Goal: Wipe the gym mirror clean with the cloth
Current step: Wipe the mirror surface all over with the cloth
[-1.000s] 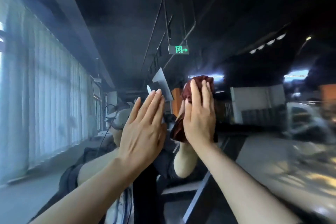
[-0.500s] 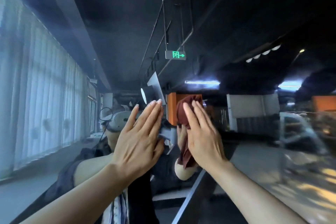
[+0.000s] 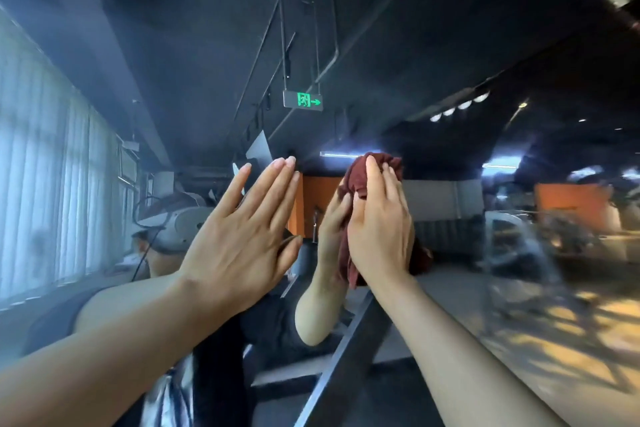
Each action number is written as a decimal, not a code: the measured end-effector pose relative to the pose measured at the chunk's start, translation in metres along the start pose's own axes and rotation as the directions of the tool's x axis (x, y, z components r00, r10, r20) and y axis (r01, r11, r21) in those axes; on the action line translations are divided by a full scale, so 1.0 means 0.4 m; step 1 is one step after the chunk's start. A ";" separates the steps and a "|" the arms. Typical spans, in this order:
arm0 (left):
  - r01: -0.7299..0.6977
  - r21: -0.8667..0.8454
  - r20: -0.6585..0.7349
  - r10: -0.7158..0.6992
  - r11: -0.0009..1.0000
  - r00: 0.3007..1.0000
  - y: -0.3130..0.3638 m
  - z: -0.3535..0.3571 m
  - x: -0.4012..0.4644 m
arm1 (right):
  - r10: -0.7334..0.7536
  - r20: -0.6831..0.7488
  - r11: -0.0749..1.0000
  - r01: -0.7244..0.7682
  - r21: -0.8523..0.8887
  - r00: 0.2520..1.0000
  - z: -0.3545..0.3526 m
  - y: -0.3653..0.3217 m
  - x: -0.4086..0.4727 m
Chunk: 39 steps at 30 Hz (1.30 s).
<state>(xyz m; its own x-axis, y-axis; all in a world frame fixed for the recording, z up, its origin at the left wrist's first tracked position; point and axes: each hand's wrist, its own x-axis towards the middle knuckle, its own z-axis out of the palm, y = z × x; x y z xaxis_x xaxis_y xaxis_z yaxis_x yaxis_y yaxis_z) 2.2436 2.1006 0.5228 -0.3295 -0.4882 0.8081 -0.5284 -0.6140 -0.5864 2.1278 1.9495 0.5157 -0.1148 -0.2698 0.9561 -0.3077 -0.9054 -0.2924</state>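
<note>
Dark ceiling, pale curtains along the left edge and a blurred gym floor at the right all show as reflections in the mirror [image 3: 450, 45], which fills the whole view. A green exit sign [image 3: 303, 100] hangs reflected near the mirror's upper middle. Against the glass near its centre, the left hand [image 3: 239, 246] lies flat, fingers straight and close together, holding nothing. Just beside it to the right, the right hand [image 3: 379, 229] presses the dark red cloth [image 3: 360, 180] onto the mirror with straight fingers; bunched folds of the cloth stick out above the fingertips and below the palm.
</note>
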 end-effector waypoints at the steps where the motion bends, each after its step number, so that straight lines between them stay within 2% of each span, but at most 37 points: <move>1: -0.002 -0.005 -0.002 0.002 1.000 1.000 0.000 0.000 0.000 | -0.013 -0.039 1.000 0.012 -0.017 0.999 0.006 -0.022 -0.025; 3: 0.001 -0.023 -0.007 -0.001 1.000 1.000 0.000 0.002 -0.004 | -0.166 -0.082 0.986 0.165 -0.021 0.983 0.018 -0.029 -0.117; 5: 0.006 -0.034 -0.013 -0.006 0.999 1.000 0.001 0.002 -0.006 | -0.349 -0.006 0.937 0.349 0.007 0.937 0.014 0.008 -0.184; 6: 0.003 -0.036 -0.013 -0.003 0.999 1.000 0.001 0.001 -0.005 | -0.395 0.024 0.919 0.395 0.019 0.918 0.015 0.037 -0.173; 7: -0.003 -0.035 -0.012 0.002 0.999 1.000 0.001 0.001 -0.004 | -0.379 0.006 0.925 0.379 0.022 0.925 0.022 0.061 -0.147; 8: -0.009 -0.032 -0.013 0.009 0.999 1.000 -0.001 0.001 -0.004 | -0.281 -0.042 0.958 0.282 0.044 0.959 0.032 0.074 -0.109; 9: -0.013 -0.031 -0.017 0.013 0.999 1.000 -0.002 0.002 -0.003 | -0.107 -0.109 0.988 0.118 0.099 0.988 0.040 0.077 -0.060; 11: -0.011 -0.047 -0.026 0.009 0.999 1.000 -0.002 0.004 -0.004 | 0.215 -0.186 0.963 -0.176 0.205 0.959 0.048 0.056 0.046; 12: -0.007 -0.062 -0.032 0.005 0.998 0.999 -0.001 0.004 -0.004 | 0.281 -0.193 0.946 -0.238 0.218 0.940 0.053 0.035 0.089; 13: -0.003 -0.081 -0.041 0.000 0.997 0.999 0.001 0.003 -0.005 | 0.280 -0.195 0.947 -0.237 0.217 0.940 0.058 0.010 0.118; 16: 0.016 -0.199 -0.110 -0.039 0.980 0.993 0.000 -0.006 -0.006 | 0.103 -0.208 0.978 -0.061 0.200 0.973 0.088 -0.089 0.127; 18: 0.031 -0.391 -0.157 -0.100 0.920 0.983 -0.011 -0.018 -0.011 | -0.093 -0.166 0.975 0.123 0.183 0.982 0.101 -0.145 0.071; 20: 0.027 -0.581 -0.172 -0.155 0.814 0.973 -0.029 -0.041 -0.017 | -0.317 -0.089 0.931 0.328 0.162 0.944 0.095 -0.155 0.008; 22: -0.010 -0.634 -0.152 -0.111 0.773 0.982 -0.050 -0.071 -0.023 | -0.475 -0.031 0.865 0.473 0.170 0.880 0.077 -0.115 -0.004; 24: -0.067 -0.550 -0.131 -0.007 0.833 0.991 -0.081 -0.096 -0.023 | -0.461 -0.019 0.872 0.457 0.174 0.887 0.065 -0.067 0.021; 25: -0.088 -0.477 -0.117 0.036 0.874 0.992 -0.099 -0.103 -0.020 | -0.375 -0.043 0.911 0.377 0.166 0.926 0.064 -0.051 0.039; 27: -0.090 -0.341 -0.087 0.063 0.936 0.994 -0.138 -0.104 -0.009 | -0.110 -0.112 0.976 0.129 0.178 0.988 0.070 -0.044 0.092; 29: -0.048 -0.239 -0.082 0.029 0.970 0.996 -0.172 -0.095 0.008 | 0.090 -0.159 0.974 -0.054 0.219 0.983 0.081 -0.080 0.142; 30: -0.019 -0.202 -0.079 0.003 0.979 0.997 -0.185 -0.090 0.016 | 0.116 -0.176 0.971 -0.074 0.228 0.978 0.087 -0.111 0.157; 31: 0.012 -0.173 -0.076 -0.025 0.985 0.997 -0.194 -0.084 0.026 | 0.087 -0.180 0.970 -0.042 0.241 0.980 0.091 -0.148 0.159; 33: 0.067 -0.144 -0.070 -0.078 0.987 0.994 -0.205 -0.069 0.036 | -0.149 -0.160 0.957 0.183 0.223 0.976 0.099 -0.211 0.122; 35: 0.089 -0.128 -0.080 -0.100 0.988 0.992 -0.210 -0.054 0.039 | -0.406 -0.096 0.889 0.417 0.188 0.909 0.101 -0.222 0.073; 36: 0.085 -0.113 -0.080 -0.094 0.990 0.992 -0.212 -0.047 0.038 | -0.438 -0.084 0.874 0.446 0.195 0.895 0.098 -0.201 0.073; 37: 0.079 -0.097 -0.079 -0.086 0.992 0.993 -0.212 -0.043 0.036 | -0.383 -0.106 0.896 0.397 0.199 0.918 0.099 -0.169 0.087; 39: 0.070 -0.056 -0.086 -0.074 0.996 0.993 -0.208 -0.040 0.033 | -0.056 -0.177 0.969 0.096 0.228 0.983 0.089 -0.111 0.133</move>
<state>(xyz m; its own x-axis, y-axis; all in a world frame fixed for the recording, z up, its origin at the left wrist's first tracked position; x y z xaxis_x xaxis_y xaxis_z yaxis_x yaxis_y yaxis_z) 2.2707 2.1552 0.5834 -0.3556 -0.3857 0.8513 -0.5932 -0.6108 -0.5245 2.1690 1.9637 0.5804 -0.2629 -0.1568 0.9520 -0.0936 -0.9779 -0.1869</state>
